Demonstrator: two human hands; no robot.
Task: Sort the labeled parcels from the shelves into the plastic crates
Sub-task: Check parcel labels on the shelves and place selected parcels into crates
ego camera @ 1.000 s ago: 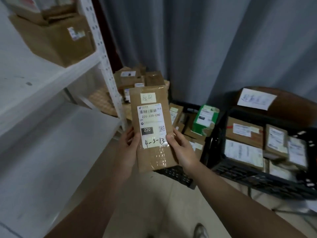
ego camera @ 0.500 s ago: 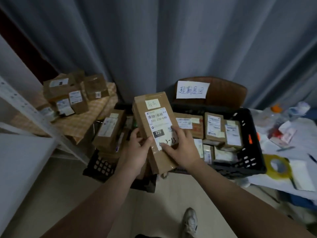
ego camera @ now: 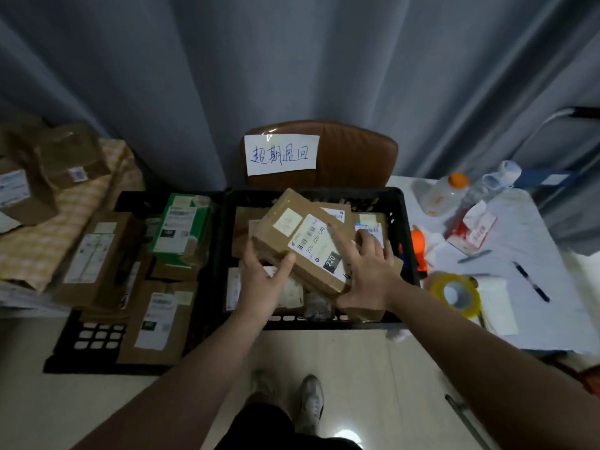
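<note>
The parcel point(ego camera: 302, 237), label up with "220" showing, lies tilted on the pile point(ego camera: 292, 293) in the right crate point(ego camera: 406, 222), long axis 11 to 5 o'clock. Its 8 o'clock corner is pinched by the left hand point(ego camera: 263, 280), thumb on top; the right hand point(ego camera: 368, 271) rests flat on it, fingers spread, gripping nothing. I read this as the drop-off. Next: let go and lift both hands clear without dragging the pile. There's a second crate point(ego camera: 94, 339) at 9 o'clock, paper sign point(ego camera: 281, 154) at 12, desk point(ego camera: 535, 248) at 3.

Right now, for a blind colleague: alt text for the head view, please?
The left hand grips a brown labelled parcel, the right hand resting on it, over a black crate of parcels. A second crate sits beside it.
</note>
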